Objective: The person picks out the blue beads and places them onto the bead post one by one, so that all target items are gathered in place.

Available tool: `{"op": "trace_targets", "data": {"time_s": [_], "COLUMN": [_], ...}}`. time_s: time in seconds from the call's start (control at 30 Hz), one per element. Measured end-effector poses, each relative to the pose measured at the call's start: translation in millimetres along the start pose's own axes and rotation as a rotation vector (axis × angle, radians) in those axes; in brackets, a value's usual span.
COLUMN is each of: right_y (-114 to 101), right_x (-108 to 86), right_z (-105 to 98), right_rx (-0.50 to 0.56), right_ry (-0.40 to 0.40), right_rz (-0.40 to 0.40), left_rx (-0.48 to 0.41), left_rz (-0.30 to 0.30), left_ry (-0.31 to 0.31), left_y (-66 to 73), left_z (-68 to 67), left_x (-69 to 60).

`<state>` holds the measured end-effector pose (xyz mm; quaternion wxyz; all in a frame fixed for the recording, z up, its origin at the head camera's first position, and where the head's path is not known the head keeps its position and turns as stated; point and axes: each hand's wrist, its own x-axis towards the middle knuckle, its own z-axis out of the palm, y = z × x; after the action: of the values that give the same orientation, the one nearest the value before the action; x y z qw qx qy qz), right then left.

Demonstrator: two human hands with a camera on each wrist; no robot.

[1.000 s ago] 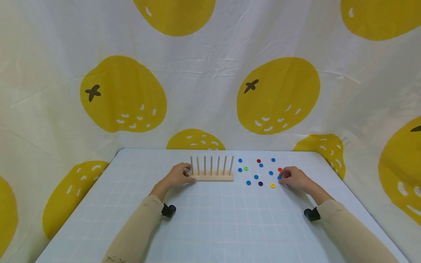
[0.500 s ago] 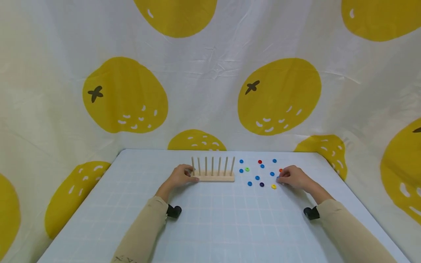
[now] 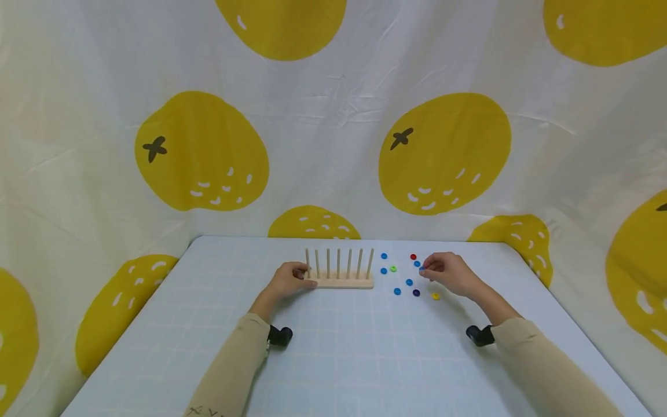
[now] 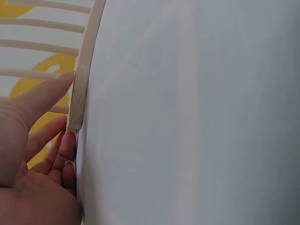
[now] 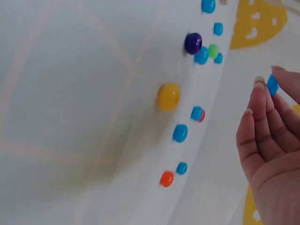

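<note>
A wooden rack [image 3: 345, 284] with a row of several upright pegs stands toward the far side of the table. My left hand [image 3: 283, 282] grips the left end of its base, thumb in front and fingers behind. My right hand [image 3: 453, 273] is raised above the table and pinches a small blue ring [image 5: 273, 85] between thumb and fingertips. Under and beside that hand lie loose rings, among them a yellow ring [image 3: 436, 296], a dark purple ring [image 3: 416, 293], a green ring [image 3: 393, 269] and a red ring [image 3: 413, 256]. Several blue rings are scattered around these.
A pale checked cloth covers the table [image 3: 333, 353]. Behind it hangs a white curtain [image 3: 323, 150] printed with large yellow fruit. An orange ring [image 5: 167, 178] lies at the right side of the scattered rings, seen in the right wrist view.
My right hand has lifted a blue ring from the table's right side and moved left and up with it. The left hand stays on the rack, and the head view has shifted slightly.
</note>
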<state>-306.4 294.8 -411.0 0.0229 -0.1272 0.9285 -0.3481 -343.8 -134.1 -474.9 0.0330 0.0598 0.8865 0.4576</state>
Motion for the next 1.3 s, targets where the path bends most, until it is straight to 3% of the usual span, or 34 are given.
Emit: {"op": "trace_targets", "data": {"time_s": [0.4, 0.7, 1.3], "right_y": [-37.9, -59.8, -86.0], "right_x": [1.4, 3.5, 20.1], "right_z": [26.7, 38.2, 57.5], "right_rx": [-0.005, 0.012, 0.062], "right_ry": [0.072, 0.100, 0.142], "right_rz": [-0.195, -0.217, -0.363], "left_rx": [-0.052, -0.067, -0.056], "left_rz": [0.006, 0.014, 0.003], "left_ry": [0.017, 0.027, 0.024], "left_y": [1.5, -1.2, -2.4], "left_z": [1.4, 2.5, 2.2], "left_x": [-4.5, -3.5, -2.7]}}
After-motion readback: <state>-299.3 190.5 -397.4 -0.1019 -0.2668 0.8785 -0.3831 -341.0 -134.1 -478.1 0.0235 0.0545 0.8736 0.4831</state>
